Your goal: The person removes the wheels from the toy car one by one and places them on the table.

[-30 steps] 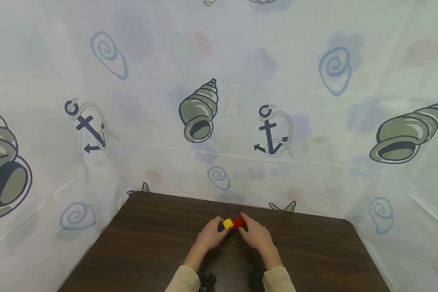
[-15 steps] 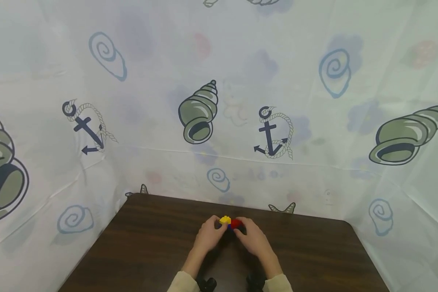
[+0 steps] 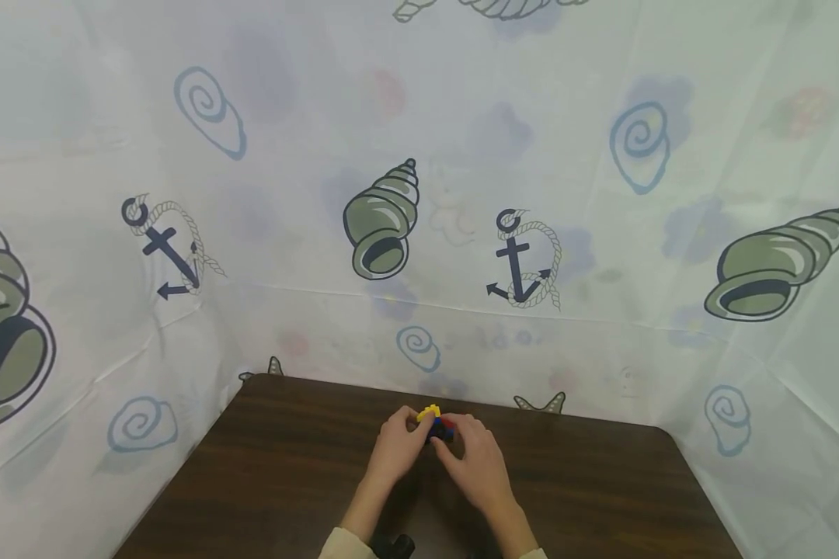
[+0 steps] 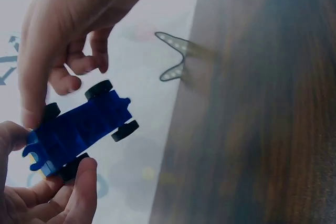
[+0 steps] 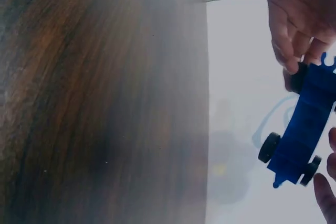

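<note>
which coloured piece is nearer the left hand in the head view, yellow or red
The yellow piece, beside the left hand; the red piece shows farther over, beside the right hand.

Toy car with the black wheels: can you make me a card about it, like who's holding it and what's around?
Toy: blue car base with four black wheels
Blocks: yellow block, plus a bit of red block
Ends: hook clip on one, small tab on the other
Left hand: holds it near the hook clip
Right hand: close around the toy; can't tell if it grips
Place: lifted off the brown table, underside toward both wrist cameras
Behind: white cloth printed with shells, anchors and starfish
</note>
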Demonstrator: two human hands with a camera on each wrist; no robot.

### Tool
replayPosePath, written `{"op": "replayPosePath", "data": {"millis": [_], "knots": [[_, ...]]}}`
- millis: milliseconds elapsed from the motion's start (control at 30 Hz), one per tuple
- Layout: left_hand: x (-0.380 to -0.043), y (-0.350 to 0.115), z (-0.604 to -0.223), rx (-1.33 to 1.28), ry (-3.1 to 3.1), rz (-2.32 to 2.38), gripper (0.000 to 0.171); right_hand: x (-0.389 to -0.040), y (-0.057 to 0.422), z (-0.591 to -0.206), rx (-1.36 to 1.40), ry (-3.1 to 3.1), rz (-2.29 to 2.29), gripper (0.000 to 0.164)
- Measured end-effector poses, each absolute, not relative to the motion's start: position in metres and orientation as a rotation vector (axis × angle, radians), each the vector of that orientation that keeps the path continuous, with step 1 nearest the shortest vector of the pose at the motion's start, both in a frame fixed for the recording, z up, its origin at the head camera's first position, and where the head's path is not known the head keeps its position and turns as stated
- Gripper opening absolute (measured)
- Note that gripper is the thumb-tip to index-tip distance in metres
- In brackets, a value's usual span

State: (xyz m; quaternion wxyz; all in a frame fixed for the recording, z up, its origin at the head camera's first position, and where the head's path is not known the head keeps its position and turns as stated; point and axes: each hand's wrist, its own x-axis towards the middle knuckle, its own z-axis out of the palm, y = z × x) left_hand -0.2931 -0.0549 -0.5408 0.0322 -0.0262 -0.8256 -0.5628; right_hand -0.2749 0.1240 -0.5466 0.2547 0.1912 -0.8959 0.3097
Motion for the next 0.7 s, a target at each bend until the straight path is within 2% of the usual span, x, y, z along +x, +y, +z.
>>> {"op": "replayPosePath", "data": {"millis": [267, 433, 567, 700], "knots": [[-0.283, -0.057, -0.528, -0.032, -2.605, -1.596, 0.05, -0.272, 0.119, -0.542, 0.579, -2.468, 0.988, 0.032], [-0.281, -0.059, -0.53, -0.021, -2.649, -1.471, 0.055, -0.271, 0.116, -0.54, 0.613, -2.461, 1.113, 0.029], [-0.284, -0.063, -0.536, -0.195, -2.553, -1.669, 0.06, -0.272, 0.112, -0.537, 0.595, -2.444, 1.349, 0.029], [-0.282, -0.063, -0.541, -0.349, -2.386, -1.938, 0.058, -0.273, 0.107, -0.531, 0.54, -2.371, 1.615, 0.028]]}}
